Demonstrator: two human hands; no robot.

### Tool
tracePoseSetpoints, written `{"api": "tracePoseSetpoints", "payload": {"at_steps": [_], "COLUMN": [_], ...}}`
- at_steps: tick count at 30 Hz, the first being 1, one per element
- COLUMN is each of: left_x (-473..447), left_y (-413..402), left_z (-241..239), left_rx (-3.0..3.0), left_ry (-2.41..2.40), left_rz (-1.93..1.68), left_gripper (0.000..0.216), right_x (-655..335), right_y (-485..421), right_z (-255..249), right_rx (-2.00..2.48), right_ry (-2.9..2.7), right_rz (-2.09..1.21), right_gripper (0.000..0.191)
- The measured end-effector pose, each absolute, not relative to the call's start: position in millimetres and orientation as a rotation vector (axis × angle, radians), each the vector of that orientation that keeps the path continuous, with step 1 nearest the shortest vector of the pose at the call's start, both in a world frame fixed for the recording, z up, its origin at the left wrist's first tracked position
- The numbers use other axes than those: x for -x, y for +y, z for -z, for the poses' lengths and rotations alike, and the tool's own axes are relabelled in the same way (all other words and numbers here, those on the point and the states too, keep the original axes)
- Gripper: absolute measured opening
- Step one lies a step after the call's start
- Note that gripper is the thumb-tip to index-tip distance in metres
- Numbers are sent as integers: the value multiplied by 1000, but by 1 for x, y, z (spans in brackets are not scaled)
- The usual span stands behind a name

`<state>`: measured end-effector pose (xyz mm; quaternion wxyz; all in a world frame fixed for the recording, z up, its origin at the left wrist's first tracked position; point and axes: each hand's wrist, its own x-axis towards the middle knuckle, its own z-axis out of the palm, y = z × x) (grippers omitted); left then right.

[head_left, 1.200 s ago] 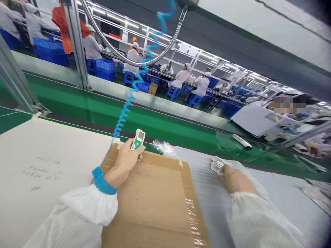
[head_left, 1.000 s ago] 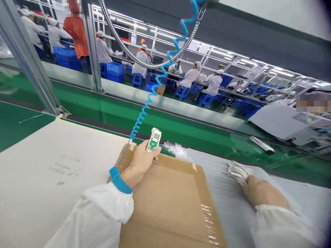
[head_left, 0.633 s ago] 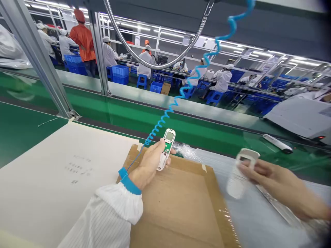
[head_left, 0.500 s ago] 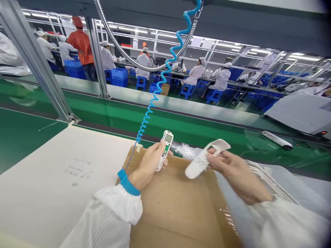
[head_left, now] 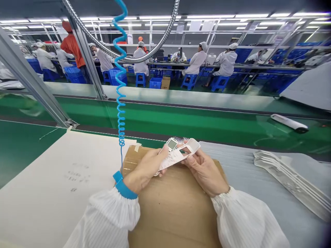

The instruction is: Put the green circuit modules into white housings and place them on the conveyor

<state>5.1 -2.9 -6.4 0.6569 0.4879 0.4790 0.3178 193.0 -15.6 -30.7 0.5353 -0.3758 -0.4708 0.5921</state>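
My left hand, with a blue wrist strap at its cuff, is closed around a slim white handheld device that has a small grey screen. Most of that device's body is hidden by my fingers and by a white plastic cover. My right hand pinches the cover near its open, frame-like end. The cover lies at a slant across the front of the device, its lower end close to my left fingers; whether the two parts touch I cannot tell. Both are above a brown cardboard sheet.
Stacked white plastic trays lie at the right. A white handheld unit rests on the green conveyor. White paper covers the left side. A blue coiled cord hangs down to my wrist strap. People work at benches beyond.
My right hand has brought the white cover leftward, from apart on the right to over the device in my left hand. The view has tilted and shifted slightly.
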Motion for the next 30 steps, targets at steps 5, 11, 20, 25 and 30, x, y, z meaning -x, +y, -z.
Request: {"api": "tracePoseSetpoints", "payload": {"at_steps": [5, 11, 20, 25, 30], "left_x": [-6, -11, -12, -12, -14], "left_y": [5, -8, -13, -13, -17], "left_z": [18, 10, 4, 5, -1], "left_rx": [-1327, -1606, -1570, -1527, -1566], "left_ry": [1351, 1217, 1156, 1101, 1201], "left_rz": [-1057, -1073, -1036, -1050, -1000], "left_gripper": [42, 33, 31, 29, 32], "right_x": [-190, -187, -189, -186, -188], "right_y": [-15, -15, -14, -16, -14], "right_z": [30, 30, 32, 27, 32], "right_rx": [830, 916, 1003, 1002, 1130], "right_ry": [-1107, -1028, -959, -933, -968], "right_rz": [-1470, -1445, -1442, -1469, -1381], "right_gripper": [37, 42, 47, 42, 49]}}
